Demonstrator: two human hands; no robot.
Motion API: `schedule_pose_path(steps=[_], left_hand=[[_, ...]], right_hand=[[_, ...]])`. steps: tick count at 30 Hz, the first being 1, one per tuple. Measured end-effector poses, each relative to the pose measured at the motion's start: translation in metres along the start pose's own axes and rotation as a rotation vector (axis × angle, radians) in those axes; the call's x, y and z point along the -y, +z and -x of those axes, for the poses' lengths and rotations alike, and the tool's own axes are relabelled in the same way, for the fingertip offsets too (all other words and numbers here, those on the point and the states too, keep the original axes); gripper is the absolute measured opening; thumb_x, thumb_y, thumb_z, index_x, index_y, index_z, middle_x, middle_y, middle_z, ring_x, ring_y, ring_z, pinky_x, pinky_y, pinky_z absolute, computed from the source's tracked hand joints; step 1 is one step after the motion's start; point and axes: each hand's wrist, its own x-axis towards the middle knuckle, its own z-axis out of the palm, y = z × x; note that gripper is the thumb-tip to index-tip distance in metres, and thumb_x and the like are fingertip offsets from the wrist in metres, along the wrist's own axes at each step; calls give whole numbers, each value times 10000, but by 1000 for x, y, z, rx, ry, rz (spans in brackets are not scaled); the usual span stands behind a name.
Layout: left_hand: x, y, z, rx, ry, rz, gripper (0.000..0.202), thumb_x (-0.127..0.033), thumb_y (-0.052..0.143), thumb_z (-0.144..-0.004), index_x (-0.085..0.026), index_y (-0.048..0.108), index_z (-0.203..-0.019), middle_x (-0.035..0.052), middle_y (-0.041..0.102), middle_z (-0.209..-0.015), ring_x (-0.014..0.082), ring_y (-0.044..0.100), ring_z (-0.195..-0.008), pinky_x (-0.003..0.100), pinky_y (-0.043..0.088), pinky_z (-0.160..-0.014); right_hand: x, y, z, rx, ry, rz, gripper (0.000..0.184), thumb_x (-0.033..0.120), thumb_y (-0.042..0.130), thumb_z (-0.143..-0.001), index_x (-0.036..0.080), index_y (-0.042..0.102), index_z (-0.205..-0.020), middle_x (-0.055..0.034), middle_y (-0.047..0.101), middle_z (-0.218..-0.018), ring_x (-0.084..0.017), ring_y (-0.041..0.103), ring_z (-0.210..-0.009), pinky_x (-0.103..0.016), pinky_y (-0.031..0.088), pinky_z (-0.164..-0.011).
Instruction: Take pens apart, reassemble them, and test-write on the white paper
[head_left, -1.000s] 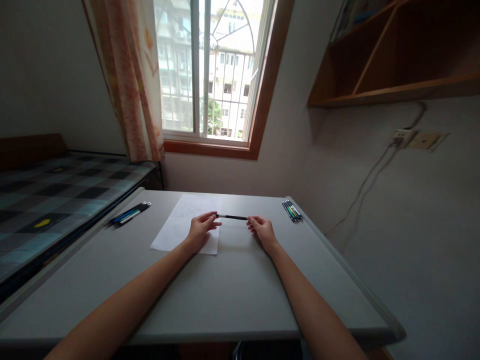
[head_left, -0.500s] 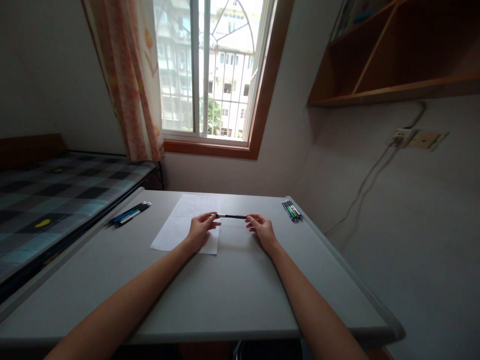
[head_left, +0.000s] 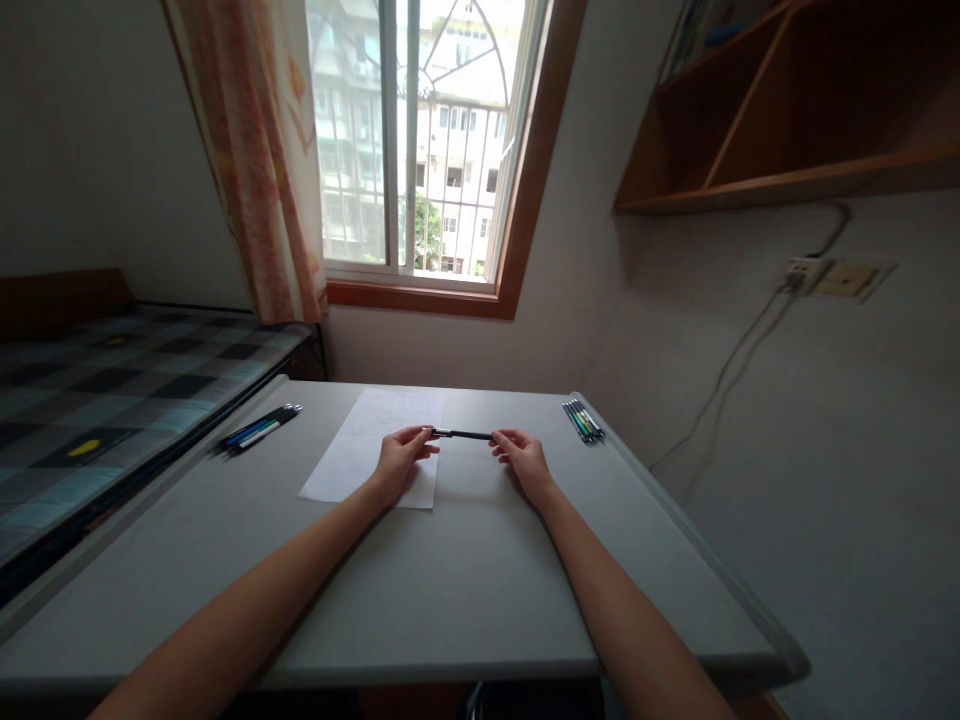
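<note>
A slim black pen (head_left: pixel 471 435) with a silvery section near its left end spans the gap between my hands, roughly level above the table. My left hand (head_left: pixel 401 462) pinches its left end, over the right part of a white sheet of paper (head_left: pixel 352 465). At the other end, the fingertips of my right hand (head_left: pixel 525 462) close on the pen. One group of pens (head_left: pixel 259 430) lies to the left of the paper. A second group of pens (head_left: pixel 583 421), side by side, lies near the table's right edge.
The white table (head_left: pixel 480 590) has a raised grey rim on its right side. A bed (head_left: pixel 150 380) with a checked cover stands at the left. Beyond the table are a window (head_left: pixel 427 150) and a curtain (head_left: pixel 262 170). Wooden shelves (head_left: pixel 750 170) hang above a wall socket (head_left: pixel 802 272) with a cord.
The pen has turned slightly in my fingers, and its silvery section looks different. Both hands stay almost where they were.
</note>
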Motion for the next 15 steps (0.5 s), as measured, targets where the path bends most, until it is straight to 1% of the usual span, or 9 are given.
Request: schedule_pose_path(steps=[4,8,10,13,15], left_hand=[[-4,2,3,-11,-6,-9,380,-410,712,-594,-113,649,-822,99,687,-815,141,631,-608,244,441,-590],[-6,3,5,-9,-5,-10,367,-402,708,-603,-109,640,-814,90,683,-785,132,623,-594,236,435,-584],[-6,2,4,-4,-4,-8,369,-394,703,-611,-109,634,-836,88,682,-781,128,621,-588,232,435,-579],[-3,1,3,15,6,-4,418,-391,693,-625,-117,619,-931,84,682,-779,130,622,-586,235,439,-576],[-3,1,2,20,13,-8,443,-397,690,-626,-118,614,-962,84,680,-771,131,622,-584,238,442,-574]], right_hand=[[0,0,0,5,-15,25,355,476,660,-602,154,632,-749,-47,645,-694,-116,545,-555,-237,398,-508],[1,-1,1,12,-19,28,347,467,657,-606,160,633,-767,-46,646,-707,-116,541,-556,-240,395,-508],[0,-1,0,20,-22,30,345,458,656,-610,161,634,-783,-45,646,-713,-116,539,-560,-239,394,-508],[-2,-2,0,28,-26,30,338,444,654,-617,159,635,-798,-48,647,-730,-116,539,-571,-238,396,-512],[-2,-2,0,26,-21,28,335,436,655,-618,158,635,-805,-49,647,-740,-115,538,-576,-238,397,-515]])
